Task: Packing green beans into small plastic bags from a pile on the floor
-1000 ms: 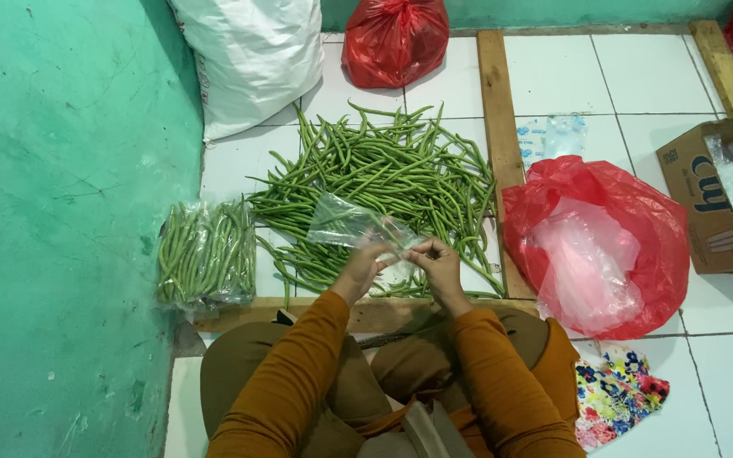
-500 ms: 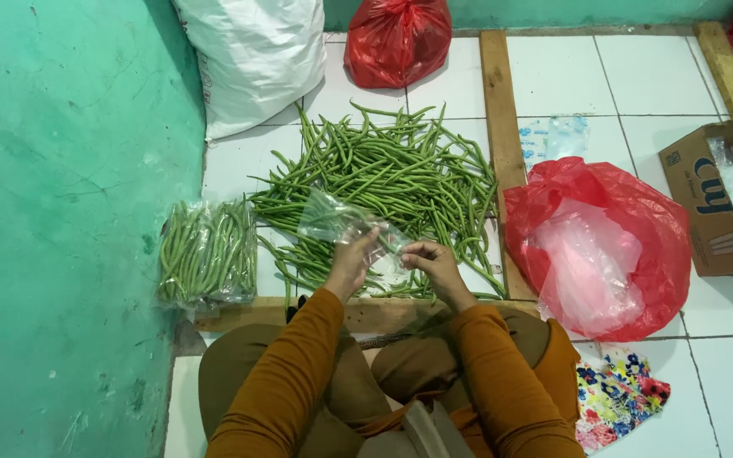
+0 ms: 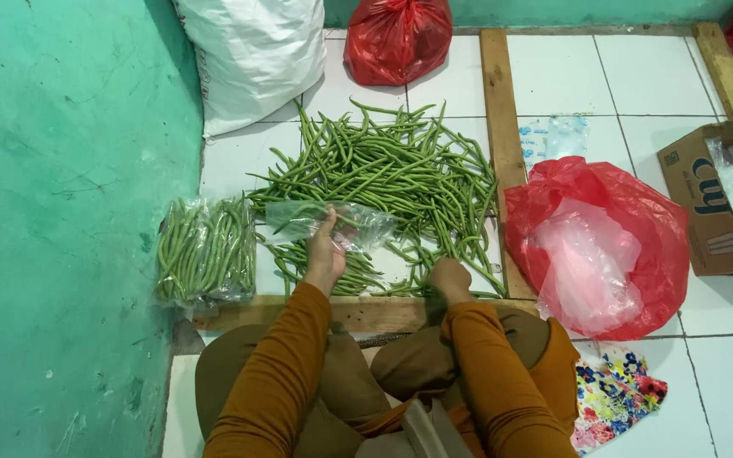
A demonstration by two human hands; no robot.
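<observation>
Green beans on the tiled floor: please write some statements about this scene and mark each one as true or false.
1. The left hand holds up a clear plastic bag. True.
2. The right hand also grips that bag. False: it is down at the near edge of the loose bean pile, apart from the bag.
3. A filled packet of beans lies beside the green wall. True.
4. The open red bag is full of beans. False: it holds clear plastic.
5. A cardboard box stands at the right. True.
</observation>
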